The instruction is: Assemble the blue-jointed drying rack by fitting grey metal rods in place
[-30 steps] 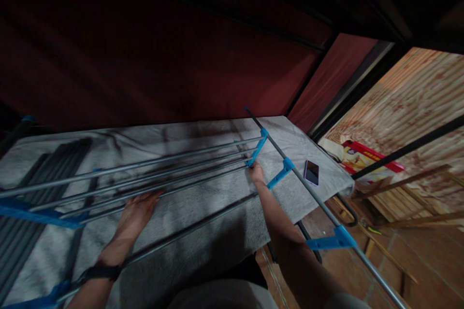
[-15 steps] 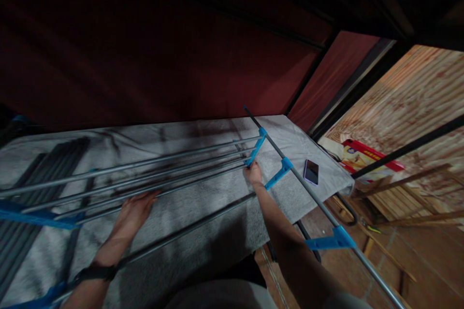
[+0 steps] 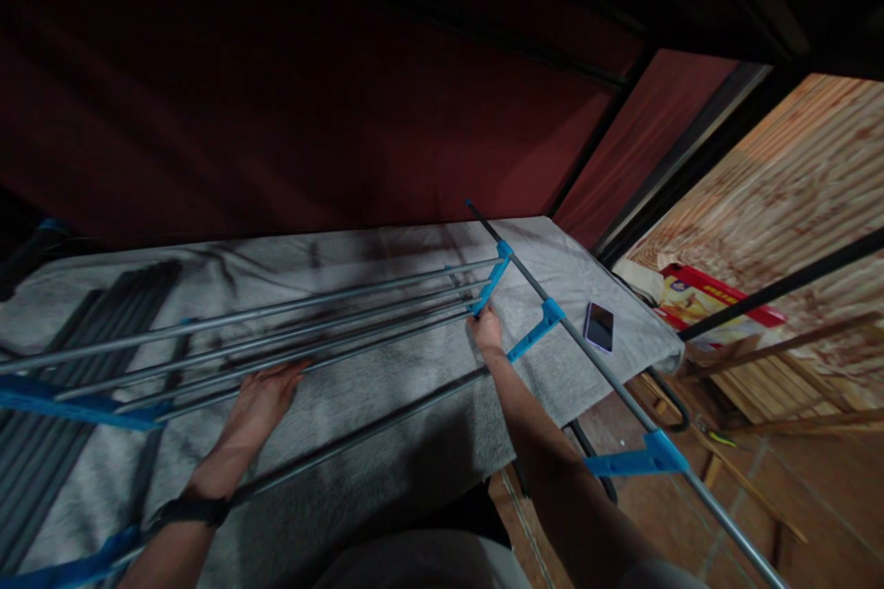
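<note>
Grey metal tubes (image 3: 387, 342) run side by side between a blue plastic bracket (image 3: 493, 281) on the right and another blue bracket (image 3: 75, 405) on the left. My left hand (image 3: 269, 391) is wrapped over the nearest tube of this row, its fingertips partly hidden. My right hand (image 3: 487, 329) closes round the lower end of the right bracket, where the nearest tube meets it. That bracket is fitted on a long upright tube (image 3: 600, 359), which carries further blue brackets (image 3: 539, 331) along its length. A lower tube (image 3: 366, 433) crosses in front, beneath my forearms.
Several loose dark tubes (image 3: 131, 313) lie at the left on the grey cloth (image 3: 414, 469) covering the table. A phone (image 3: 599, 328) rests near the right edge. Beyond it are a red and yellow package (image 3: 718, 299) and a wooden chair-like frame (image 3: 794, 377). A dark red wall (image 3: 345, 110) stands behind.
The view has shifted slightly, so most things sit a little farther right. Both hands keep the same places on the tube and the bracket.
</note>
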The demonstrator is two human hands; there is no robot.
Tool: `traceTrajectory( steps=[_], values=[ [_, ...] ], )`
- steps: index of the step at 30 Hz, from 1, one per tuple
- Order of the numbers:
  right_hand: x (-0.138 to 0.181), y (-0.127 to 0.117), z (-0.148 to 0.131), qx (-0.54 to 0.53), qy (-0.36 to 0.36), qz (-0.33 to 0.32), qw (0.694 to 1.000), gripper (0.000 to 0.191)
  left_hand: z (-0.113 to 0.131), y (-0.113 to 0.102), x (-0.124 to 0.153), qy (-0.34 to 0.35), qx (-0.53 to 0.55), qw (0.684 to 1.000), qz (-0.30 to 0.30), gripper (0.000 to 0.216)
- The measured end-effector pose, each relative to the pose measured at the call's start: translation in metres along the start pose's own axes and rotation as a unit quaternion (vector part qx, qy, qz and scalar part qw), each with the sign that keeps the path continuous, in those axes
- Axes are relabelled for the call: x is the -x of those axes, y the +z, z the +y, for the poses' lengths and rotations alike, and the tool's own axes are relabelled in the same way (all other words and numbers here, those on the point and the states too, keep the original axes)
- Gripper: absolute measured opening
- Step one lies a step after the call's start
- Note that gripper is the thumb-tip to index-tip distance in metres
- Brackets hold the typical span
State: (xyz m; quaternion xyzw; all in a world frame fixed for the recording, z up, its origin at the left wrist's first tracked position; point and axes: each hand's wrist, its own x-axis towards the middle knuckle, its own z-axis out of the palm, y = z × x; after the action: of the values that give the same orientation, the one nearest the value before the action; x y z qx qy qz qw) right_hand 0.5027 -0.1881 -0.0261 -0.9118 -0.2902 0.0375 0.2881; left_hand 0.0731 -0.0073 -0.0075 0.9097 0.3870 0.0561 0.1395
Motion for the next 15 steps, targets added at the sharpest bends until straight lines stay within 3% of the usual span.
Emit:
traceTrajectory(
  steps=[15],
  values=[
    [0.012, 0.004, -0.009, 0.008, -0.003, 0.023, 1.0, 0.022, 0.015, 0.003, 0.004, -0.011, 0.012, 0.998, 0.053, 0.049]
  ],
)
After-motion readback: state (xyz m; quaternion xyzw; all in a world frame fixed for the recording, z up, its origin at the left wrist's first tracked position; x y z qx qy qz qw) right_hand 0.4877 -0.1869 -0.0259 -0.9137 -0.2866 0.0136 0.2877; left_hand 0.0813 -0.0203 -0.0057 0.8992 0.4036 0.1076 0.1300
